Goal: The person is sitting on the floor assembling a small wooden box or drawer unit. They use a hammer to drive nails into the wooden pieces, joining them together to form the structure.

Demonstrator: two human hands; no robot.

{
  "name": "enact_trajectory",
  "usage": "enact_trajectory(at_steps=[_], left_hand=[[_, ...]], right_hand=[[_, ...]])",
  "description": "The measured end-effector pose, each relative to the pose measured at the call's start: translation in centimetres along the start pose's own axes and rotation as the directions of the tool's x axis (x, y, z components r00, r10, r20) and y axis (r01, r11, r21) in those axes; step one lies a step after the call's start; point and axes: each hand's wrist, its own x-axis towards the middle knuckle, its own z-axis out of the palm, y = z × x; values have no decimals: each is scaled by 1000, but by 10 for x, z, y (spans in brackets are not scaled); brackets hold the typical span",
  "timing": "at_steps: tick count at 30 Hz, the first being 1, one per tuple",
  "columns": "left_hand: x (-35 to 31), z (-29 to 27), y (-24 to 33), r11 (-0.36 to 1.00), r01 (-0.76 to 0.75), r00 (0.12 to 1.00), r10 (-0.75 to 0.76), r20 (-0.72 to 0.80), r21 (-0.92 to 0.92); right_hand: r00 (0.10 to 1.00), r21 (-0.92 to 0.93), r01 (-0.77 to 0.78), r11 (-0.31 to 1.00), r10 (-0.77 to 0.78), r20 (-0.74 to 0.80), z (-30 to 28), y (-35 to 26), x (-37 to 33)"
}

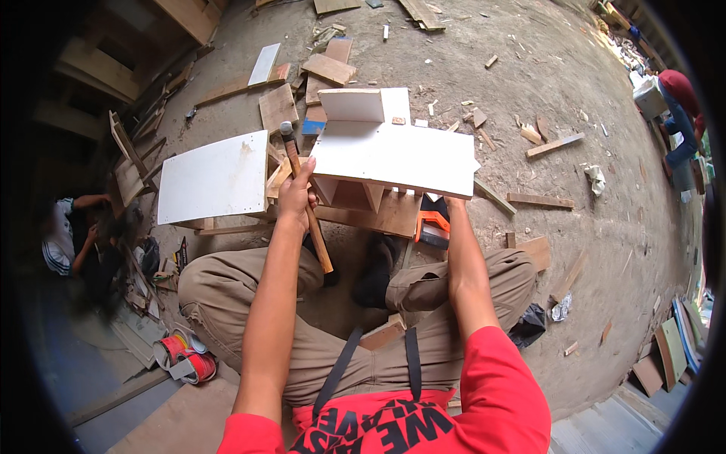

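Wearer's two hands (pixel 296 195), one hammer (pixel 318 240), two co-workers (pixel 60 242)

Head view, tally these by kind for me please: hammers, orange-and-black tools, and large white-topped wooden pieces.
Hammers: 1, in the left hand
Orange-and-black tools: 1, below the right end of the nearer white-topped piece
Large white-topped wooden pieces: 2, one at the hands, the other farther left
Total: 4
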Motion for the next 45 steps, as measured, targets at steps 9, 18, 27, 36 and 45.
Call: enact_trajectory(at_steps=[9, 18, 27, 36, 45], left_hand=[[-1, 2, 0, 1000, -5, 1000, 5, -3, -16], [-4, -24, -9, 987, 1, 999, -7, -34, -160], [20, 4, -20, 969, 48, 999, -45, 21, -242], [-15, 4, -20, 939, 2, 1000, -8, -16, -345], [-1, -24, -32, 935, -35, 999, 20, -45, -352]], right_hand=[[994, 164, -111, 980, 113, -1, -26, -13, 31], [975, 66, 165, 984, -173, 136, -214, -299, -19], [718, -425, 665, 614, -369, 590, -190, -447, -187], [621, -412, 640, 649, -120, 775, -104, -458, -259], [473, -257, 761, 595, -238, 848, -89, -472, -257]])
